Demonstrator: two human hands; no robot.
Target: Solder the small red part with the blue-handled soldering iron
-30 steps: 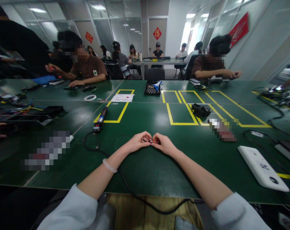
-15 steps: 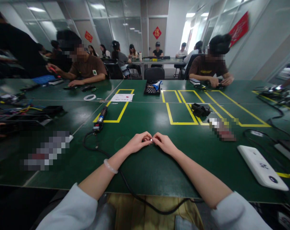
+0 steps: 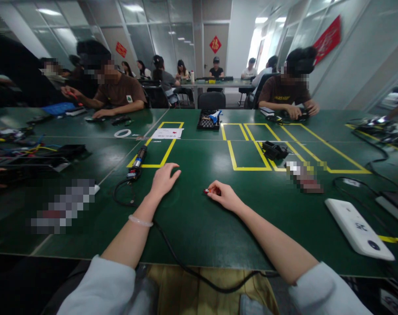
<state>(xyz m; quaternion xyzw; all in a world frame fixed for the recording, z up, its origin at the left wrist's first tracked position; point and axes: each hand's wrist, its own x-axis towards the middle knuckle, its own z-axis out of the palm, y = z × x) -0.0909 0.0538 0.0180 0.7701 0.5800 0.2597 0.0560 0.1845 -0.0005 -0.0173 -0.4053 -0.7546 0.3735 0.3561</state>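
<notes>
Green workbench (image 3: 199, 227): small red-and-silver part (image 3: 208, 191) pinched at right hand (image 3: 225, 197) fingertips. Left hand (image 3: 162, 180), a second ago joined there, now apart, fingers spread, empty, beside black corded electric screwdriver (image 3: 138, 162).

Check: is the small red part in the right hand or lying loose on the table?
In hand: right hand pinches small red part at its fingertips.

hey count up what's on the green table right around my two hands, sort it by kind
Small red-tipped part, pinched in the right hand: 1
Corded tool, just beyond the open left hand: 1
Black cable, running under the left forearm: 1
Sheet of white paper: 1
White ring: 1
Total: 5
</notes>
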